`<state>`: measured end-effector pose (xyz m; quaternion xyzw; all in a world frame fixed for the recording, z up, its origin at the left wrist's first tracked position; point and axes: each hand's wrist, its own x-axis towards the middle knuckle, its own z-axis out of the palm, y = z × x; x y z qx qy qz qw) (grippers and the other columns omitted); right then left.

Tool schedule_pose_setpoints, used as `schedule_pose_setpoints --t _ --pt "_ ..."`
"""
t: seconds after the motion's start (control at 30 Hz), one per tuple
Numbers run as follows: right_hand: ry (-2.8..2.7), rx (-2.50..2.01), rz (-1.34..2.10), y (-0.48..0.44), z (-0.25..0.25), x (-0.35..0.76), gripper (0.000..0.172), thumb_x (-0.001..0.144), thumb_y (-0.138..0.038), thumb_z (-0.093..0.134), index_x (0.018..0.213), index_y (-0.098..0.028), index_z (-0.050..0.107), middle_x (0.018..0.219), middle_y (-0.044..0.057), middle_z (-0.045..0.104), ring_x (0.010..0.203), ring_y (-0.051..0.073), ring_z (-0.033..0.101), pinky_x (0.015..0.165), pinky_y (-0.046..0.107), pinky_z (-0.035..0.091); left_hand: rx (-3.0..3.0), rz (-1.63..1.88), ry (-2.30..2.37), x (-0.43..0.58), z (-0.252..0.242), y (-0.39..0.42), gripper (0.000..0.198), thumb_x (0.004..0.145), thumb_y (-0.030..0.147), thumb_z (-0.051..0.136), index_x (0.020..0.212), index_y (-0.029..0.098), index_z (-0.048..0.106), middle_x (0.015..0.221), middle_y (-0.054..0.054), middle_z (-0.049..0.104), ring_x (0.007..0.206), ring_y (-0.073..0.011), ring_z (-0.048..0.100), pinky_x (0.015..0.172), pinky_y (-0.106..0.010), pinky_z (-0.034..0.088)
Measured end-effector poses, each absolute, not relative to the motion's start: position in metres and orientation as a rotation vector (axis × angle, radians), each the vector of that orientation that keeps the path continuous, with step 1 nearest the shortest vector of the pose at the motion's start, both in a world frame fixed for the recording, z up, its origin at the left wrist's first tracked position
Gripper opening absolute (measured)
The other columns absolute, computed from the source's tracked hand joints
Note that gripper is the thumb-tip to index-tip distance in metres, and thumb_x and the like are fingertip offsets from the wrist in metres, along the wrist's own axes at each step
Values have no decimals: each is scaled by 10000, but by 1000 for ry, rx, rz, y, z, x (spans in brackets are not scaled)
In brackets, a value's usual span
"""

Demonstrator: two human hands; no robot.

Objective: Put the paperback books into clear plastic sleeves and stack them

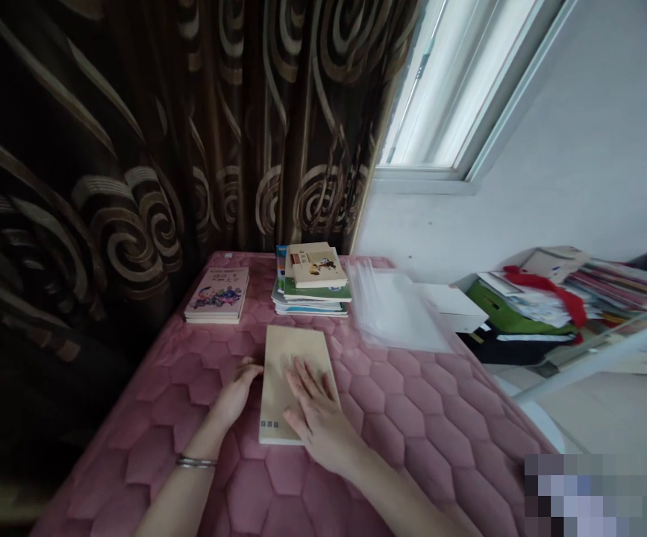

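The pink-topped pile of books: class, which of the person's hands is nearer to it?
Left. The left hand is on the near side of the pink-topped pile, beside the cream book; the right hand lies on that book, farther right.

- Counter (413, 432): padded pink top, quilted in hexagons.
- Tan book (285, 354): flat near the middle, one long side to the left, a short side toward the viewer.
- Pink books (219, 287): a low, neat pile toward the far left corner.
- Mixed stack (316, 287): near the far edge, taller, its lowest layers white.
- Plastic sleeves (398, 306): clear, spread flat just right of that stack, reaching toward the right edge.
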<state>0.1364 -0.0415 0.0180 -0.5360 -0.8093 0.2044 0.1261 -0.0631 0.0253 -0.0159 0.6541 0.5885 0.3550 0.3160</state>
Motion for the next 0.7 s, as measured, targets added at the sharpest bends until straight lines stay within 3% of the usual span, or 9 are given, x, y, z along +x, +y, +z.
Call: schedule_pose_setpoints --t 0.17,0.33,0.47,0.57,0.7 --pt "-2413 -1567 386 -43 9 130 627 965 -482 286 1516 -226 134 1574 51 69 1457 251 69 1163 553 64 1707 915 1464 -55 -9 24 282 812 356 472 670 195 655 881 -46 652 901 -192 619 841 -293 490" --pt "-2433 -1517 318 -45 2 129 615 947 -506 352 1496 -248 245 1571 43 110 1454 279 107 1153 584 30 2022 798 1651 -46 -9 16 283 865 243 405 652 194 584 883 -72 609 892 -189 606 877 -319 473" --pt "-2437 -1520 293 -46 -1 129 621 944 -546 329 1478 -229 310 1567 56 160 1449 280 141 1157 572 52 2194 647 1972 -36 -9 5 236 891 232 412 911 128 624 1060 -151 590 959 -238 575 905 -401 460" --pt "-2426 -1539 265 -46 1 128 574 959 -511 302 1462 -237 348 1560 53 219 1433 279 206 1156 565 74 2211 564 2082 -31 -5 -2 331 919 267 400 1154 108 571 1231 -182 541 1054 -273 540 897 -422 459" --pt "-2413 -1578 232 -38 9 125 478 981 -393 274 1397 -243 456 1510 53 370 1356 276 349 1109 532 225 2243 416 2103 -28 -2 -6 399 946 245 312 1221 131 579 1346 -173 507 1147 -322 490 932 -478 428"
